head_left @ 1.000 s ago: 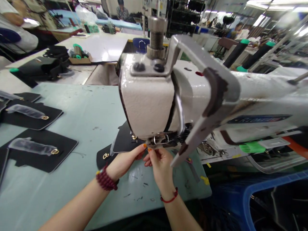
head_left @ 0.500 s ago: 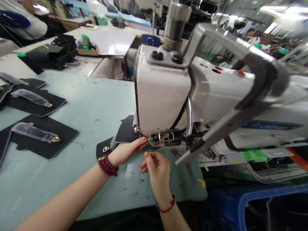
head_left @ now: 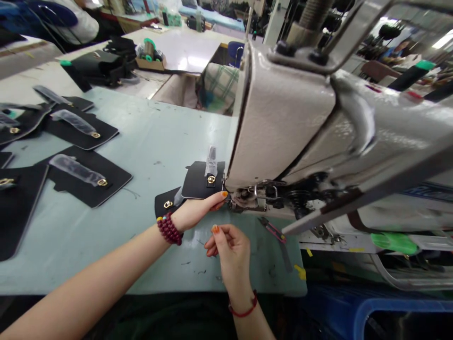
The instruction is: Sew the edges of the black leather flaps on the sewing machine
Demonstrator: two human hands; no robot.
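Note:
My left hand point(head_left: 198, 208), with a beaded bracelet at the wrist, is closed at the near right corner of a black leather panel point(head_left: 193, 186), thumb along its edge. This panel lies against the head of a sewing machine point(head_left: 279, 123) and carries a gold clasp point(head_left: 211, 179) and a plastic-wrapped strap point(head_left: 211, 158). Another black piece point(head_left: 163, 203) with a gold clasp lies partly under it. My right hand point(head_left: 231, 250) hovers over the table, thumb and fingers pinched together. Whatever is between those fingertips is too small to make out.
More black panels point(head_left: 85, 182) with wrapped straps lie on the left of the green table point(head_left: 155, 141). Pink-handled thread snips point(head_left: 272, 230) rest right of my hands. A blue crate point(head_left: 361, 311) stands below right. Thread spools in a box point(head_left: 150, 62) sit farther back.
My view has shifted, so the machine head looks larger and farther right, with more of the panel beside it showing. Both hands keep nearly the same pose.

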